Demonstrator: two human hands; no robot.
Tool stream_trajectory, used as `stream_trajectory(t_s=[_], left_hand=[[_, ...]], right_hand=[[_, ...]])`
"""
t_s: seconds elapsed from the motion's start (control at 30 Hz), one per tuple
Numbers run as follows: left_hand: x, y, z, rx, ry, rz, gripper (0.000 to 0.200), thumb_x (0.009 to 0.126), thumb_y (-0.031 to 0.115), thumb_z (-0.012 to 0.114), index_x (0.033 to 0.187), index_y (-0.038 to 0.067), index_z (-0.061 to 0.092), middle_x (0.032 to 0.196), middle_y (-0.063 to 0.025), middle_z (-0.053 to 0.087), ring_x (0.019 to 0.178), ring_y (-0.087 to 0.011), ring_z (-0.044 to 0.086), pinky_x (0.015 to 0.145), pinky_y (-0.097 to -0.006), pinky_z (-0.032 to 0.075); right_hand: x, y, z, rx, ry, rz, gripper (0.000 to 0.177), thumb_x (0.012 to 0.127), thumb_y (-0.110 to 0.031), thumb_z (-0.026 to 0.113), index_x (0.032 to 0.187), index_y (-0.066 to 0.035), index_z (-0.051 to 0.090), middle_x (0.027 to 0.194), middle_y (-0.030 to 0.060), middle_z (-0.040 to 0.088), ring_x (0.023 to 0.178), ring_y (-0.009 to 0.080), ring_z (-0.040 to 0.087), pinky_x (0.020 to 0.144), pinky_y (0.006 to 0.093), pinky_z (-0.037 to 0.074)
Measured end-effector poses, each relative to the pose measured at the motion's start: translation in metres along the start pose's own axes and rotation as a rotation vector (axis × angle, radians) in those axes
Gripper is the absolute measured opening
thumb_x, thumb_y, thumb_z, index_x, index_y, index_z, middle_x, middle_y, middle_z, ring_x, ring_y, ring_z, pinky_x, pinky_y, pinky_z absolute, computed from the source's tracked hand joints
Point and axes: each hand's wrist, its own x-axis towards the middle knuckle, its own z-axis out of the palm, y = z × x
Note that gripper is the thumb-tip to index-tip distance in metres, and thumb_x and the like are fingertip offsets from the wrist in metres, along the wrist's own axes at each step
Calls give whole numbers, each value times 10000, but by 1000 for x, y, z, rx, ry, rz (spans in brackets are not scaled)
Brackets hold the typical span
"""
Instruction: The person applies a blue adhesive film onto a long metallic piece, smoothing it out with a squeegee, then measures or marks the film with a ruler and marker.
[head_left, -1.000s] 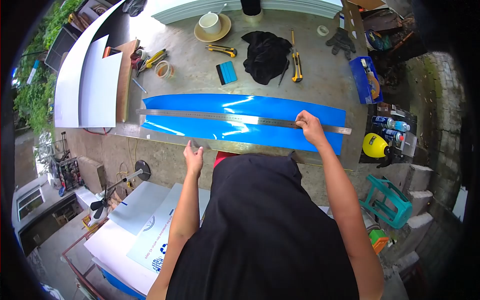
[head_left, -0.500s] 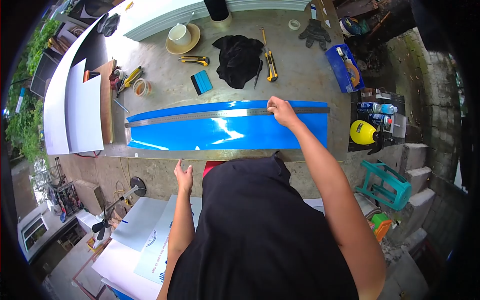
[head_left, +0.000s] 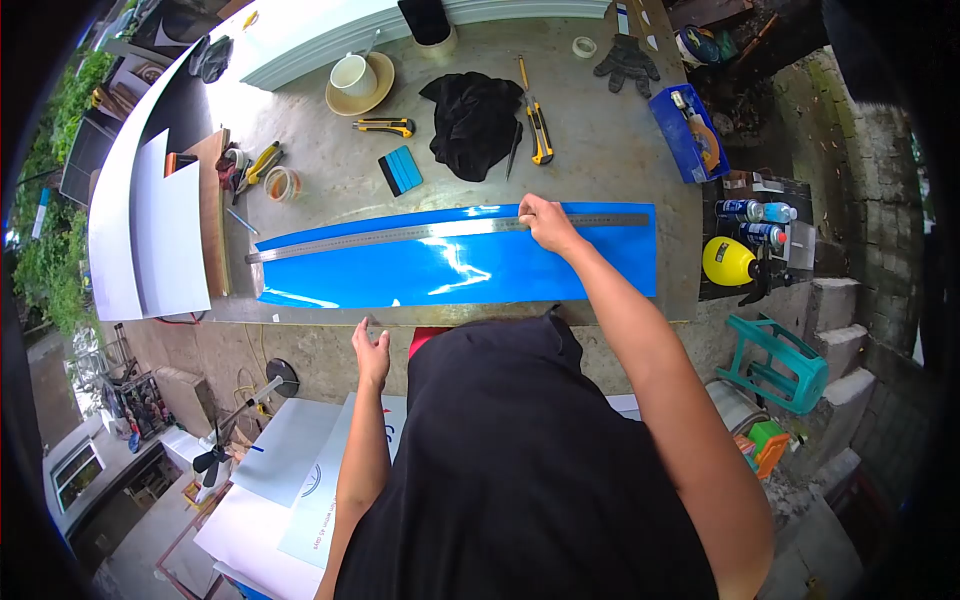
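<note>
A long steel ruler (head_left: 400, 236) lies lengthwise across a glossy blue sheet (head_left: 540, 270) on the worktable. My right hand (head_left: 548, 222) is closed on the ruler, right of its middle, fingers pinched at its edge. The ruler's left end sticks out a little past the sheet. Below the table's front edge, my left hand (head_left: 371, 352) hangs with thumb and fingers apart and nothing in it. Beyond the sheet lie a blue squeegee (head_left: 402, 170), a yellow utility knife (head_left: 384, 127), a longer yellow cutter (head_left: 537, 125) and a crumpled black cloth (head_left: 474, 125).
A white cup (head_left: 352, 76) stands on a saucer at the back. Pliers (head_left: 262, 163) and a tape roll (head_left: 281, 183) lie at left beside white panels (head_left: 172, 230). On the right are a blue bin (head_left: 690, 135), a yellow sprayer (head_left: 728, 261) and a green stool (head_left: 775, 365).
My right hand and the ruler have shifted to the left along the blue sheet. My left hand stays near the front edge with little change.
</note>
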Motion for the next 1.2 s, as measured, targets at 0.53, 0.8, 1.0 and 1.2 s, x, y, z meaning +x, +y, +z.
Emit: stream_trajectory(t_s=[0.53,0.8,1.0,1.2], left_hand=[[-10,-21,7,20,70,76,598,953,140,696,1494,56,455,1555,-271,322,1348,-391,498,980,-380,589],[-25,-12,8,-62,13,-60,596,984,168,671,1523,67,437,1590,-211,298,1329,-331,534,1025,-382,552],[-29,-15,10,-59,25,-64,599,988,172,667,1528,69,430,1588,-207,299,1300,-329,559,1027,-381,549],[-19,-12,19,-70,7,16,583,980,160,670,1507,55,442,1568,-252,305,1231,-360,610,980,-385,581]], right_hand=[[20,9,8,-127,-26,-78,171,889,-129,703,1031,-60,638,978,157,714,1004,358,663,915,463,488],[3,-8,3,-278,-25,-117,334,816,-185,809,1097,-125,639,958,83,653,1002,296,590,939,430,402],[-22,-4,3,-204,-54,-78,332,805,-197,815,1078,-126,639,976,60,652,1007,278,579,905,416,388],[-35,3,4,-217,7,-130,309,804,-187,815,1055,-125,646,974,55,658,996,273,584,898,408,386]])
